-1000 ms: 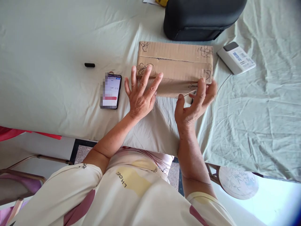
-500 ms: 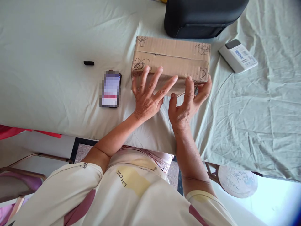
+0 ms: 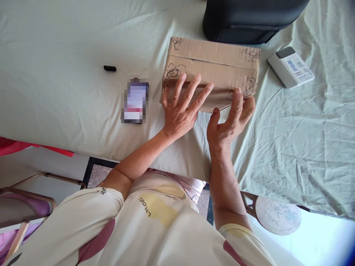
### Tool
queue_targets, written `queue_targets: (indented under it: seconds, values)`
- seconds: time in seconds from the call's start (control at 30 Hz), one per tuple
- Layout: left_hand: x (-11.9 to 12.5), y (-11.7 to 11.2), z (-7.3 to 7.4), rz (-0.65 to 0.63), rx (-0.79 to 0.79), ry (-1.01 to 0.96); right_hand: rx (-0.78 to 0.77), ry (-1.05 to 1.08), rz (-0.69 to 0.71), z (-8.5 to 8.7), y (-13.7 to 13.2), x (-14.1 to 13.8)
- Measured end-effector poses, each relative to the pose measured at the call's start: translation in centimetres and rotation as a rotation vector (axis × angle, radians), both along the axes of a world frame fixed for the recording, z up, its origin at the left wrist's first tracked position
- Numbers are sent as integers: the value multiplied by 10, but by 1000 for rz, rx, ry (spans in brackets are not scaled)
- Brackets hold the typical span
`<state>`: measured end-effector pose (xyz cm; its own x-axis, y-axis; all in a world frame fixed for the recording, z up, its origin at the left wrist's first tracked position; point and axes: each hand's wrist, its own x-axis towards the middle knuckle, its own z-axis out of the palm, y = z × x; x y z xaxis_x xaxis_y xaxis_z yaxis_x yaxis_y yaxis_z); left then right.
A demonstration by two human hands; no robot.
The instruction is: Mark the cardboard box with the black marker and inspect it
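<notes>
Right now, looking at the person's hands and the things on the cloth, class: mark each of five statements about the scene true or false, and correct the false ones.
1. Both hands touch the cardboard box. True: the left hand and the right hand rest on its near side.
2. The phone lies to the right of the box. False: it lies to its left.
3. A black case stands behind the box. True.
4. The white device sits on top of the box. False: it lies on the cloth, to the box's right.
5. The right hand is clenched in a fist. False: its fingers are spread open.
</notes>
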<state>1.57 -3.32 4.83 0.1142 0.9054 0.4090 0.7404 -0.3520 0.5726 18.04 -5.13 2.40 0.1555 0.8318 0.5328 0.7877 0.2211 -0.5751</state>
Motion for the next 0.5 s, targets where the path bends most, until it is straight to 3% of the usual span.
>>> queue_targets:
  seconds: [0.17,0.5]
  values:
    - [-5,-5,-1,56,71,109,44,74,72,-19,12,18]
    - [-32,17,-33,107,145,-171,-85,55,22,-7,8,9]
